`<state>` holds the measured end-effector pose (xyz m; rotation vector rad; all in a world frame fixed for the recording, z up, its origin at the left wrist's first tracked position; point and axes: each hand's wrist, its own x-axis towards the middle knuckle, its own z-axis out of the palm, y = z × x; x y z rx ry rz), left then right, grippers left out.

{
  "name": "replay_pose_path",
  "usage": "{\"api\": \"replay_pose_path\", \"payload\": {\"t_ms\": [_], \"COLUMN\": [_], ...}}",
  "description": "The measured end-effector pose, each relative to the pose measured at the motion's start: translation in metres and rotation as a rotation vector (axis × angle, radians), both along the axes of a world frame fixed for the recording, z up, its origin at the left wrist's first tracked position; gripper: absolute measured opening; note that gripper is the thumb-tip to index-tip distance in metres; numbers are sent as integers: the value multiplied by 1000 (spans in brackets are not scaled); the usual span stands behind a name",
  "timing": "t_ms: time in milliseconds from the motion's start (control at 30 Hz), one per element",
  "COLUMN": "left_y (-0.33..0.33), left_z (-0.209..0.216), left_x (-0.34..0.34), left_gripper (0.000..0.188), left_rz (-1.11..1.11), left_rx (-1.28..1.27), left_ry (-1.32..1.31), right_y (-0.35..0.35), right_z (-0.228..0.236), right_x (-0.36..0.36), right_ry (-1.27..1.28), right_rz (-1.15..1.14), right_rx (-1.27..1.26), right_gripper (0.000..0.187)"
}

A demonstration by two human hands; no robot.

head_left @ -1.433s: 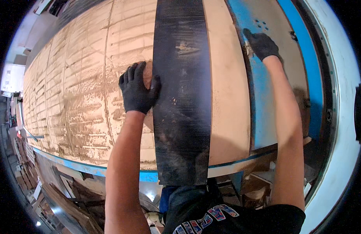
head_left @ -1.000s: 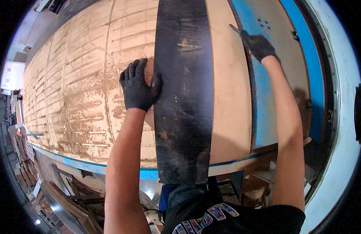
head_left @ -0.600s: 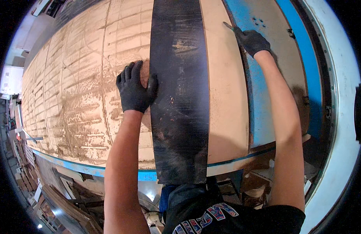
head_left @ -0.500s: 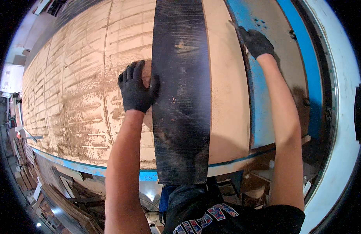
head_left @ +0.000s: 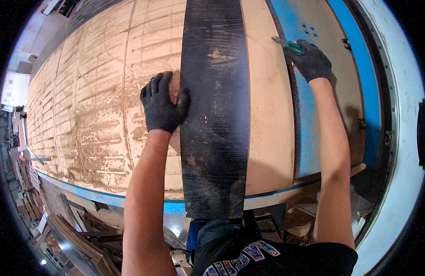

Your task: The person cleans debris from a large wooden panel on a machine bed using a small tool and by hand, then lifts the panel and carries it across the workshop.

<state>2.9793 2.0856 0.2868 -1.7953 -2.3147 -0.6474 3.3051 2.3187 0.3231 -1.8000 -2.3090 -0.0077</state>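
The black board looks stiff; hold its sides. The left hand has fingers apart; the right hand, upper right, grips a green tool.

**Left hand spread, right hand curled**

Left arm: bare, reaching forward; hand black-gloved, palm down, fingers slightly parted, thumb set wide. Right arm: bare, reaching farther forward, slightly bent; hand black-gloved, turned leftward, folded in a grip.

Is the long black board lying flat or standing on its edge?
Flat: the black board shows its broad face upward, left hand at its edge.
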Motion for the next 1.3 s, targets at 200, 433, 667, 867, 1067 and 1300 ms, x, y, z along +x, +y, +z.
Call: {"api": "replay_pose_path", "payload": {"t_ms": [200, 433, 667, 867, 1067, 1300], "left_y": [1, 2, -1, 1, 0, -1], "left_z": [0, -3, -3, -2, 2, -3], "left_x": [0, 1, -3, 1, 3, -2], "left_gripper": [55, 56, 58, 57, 53, 55], "left_rz": [5, -24, 30, 2, 7, 8], "left_rx": [3, 15, -25, 2, -7, 9], "left_ry": [5, -17, -28, -16, -26, -11], "right_y": [-2, -3, -19, -8, 16, -12], "right_z": [20, 12, 13, -8, -23, -19], "right_x": [-10, -9, -14, -17, -20, -26], "right_ry": [-69, 78, 115, 253, 331, 297], "right_rz": [-40, -62, -45, -19, -93, -102], "right_rx": [-185, -203, -233, -77, -43, -206], "right_gripper": [65, 65, 61, 61, 66, 68]}}
